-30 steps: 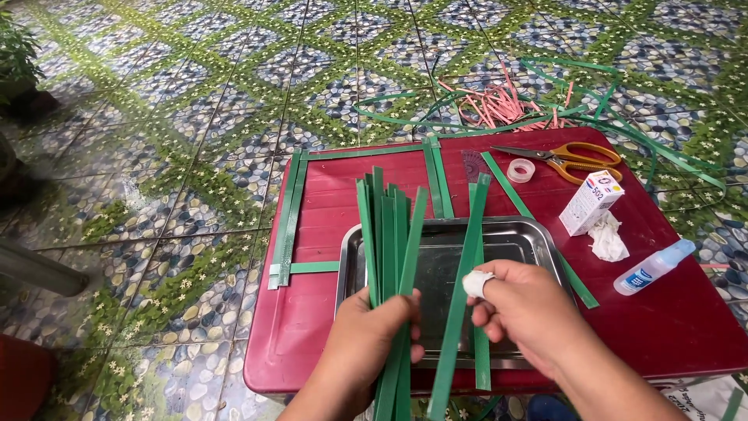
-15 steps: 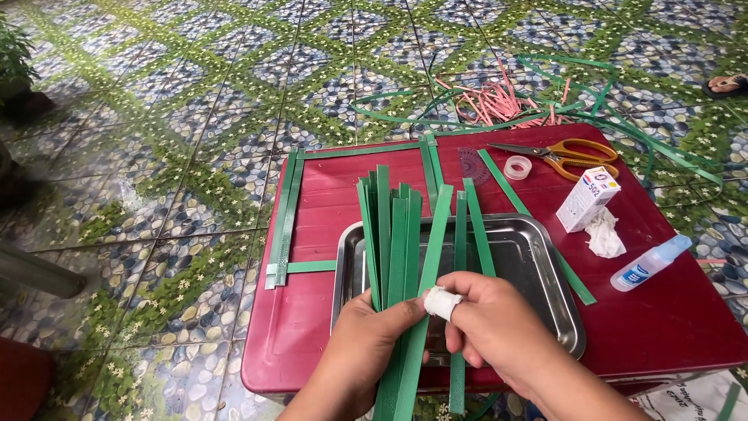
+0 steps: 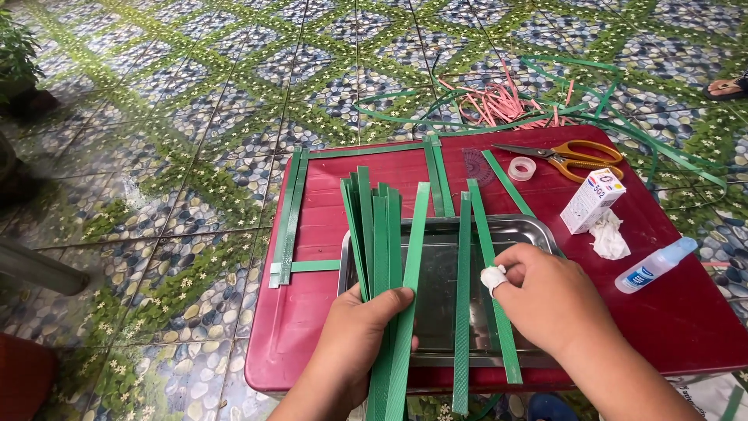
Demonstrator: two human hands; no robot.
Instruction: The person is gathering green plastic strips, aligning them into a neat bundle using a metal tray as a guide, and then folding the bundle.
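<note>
Over the steel tray [image 3: 538, 228] on the red surface [image 3: 312, 312], a bundle of green strips [image 3: 375, 226] is gripped by the left hand [image 3: 360, 337]; a single green strip [image 3: 491, 265] is pinched by the right hand [image 3: 545, 300] fingers.

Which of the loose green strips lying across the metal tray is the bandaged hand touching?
The right hand rests on the rightmost strip, which slants across the tray. The straight strip beside it lies untouched.

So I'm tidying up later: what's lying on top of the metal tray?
Green strips lie across the metal tray; the right hand covers part of them, hiding whatever sits beneath it.
</note>
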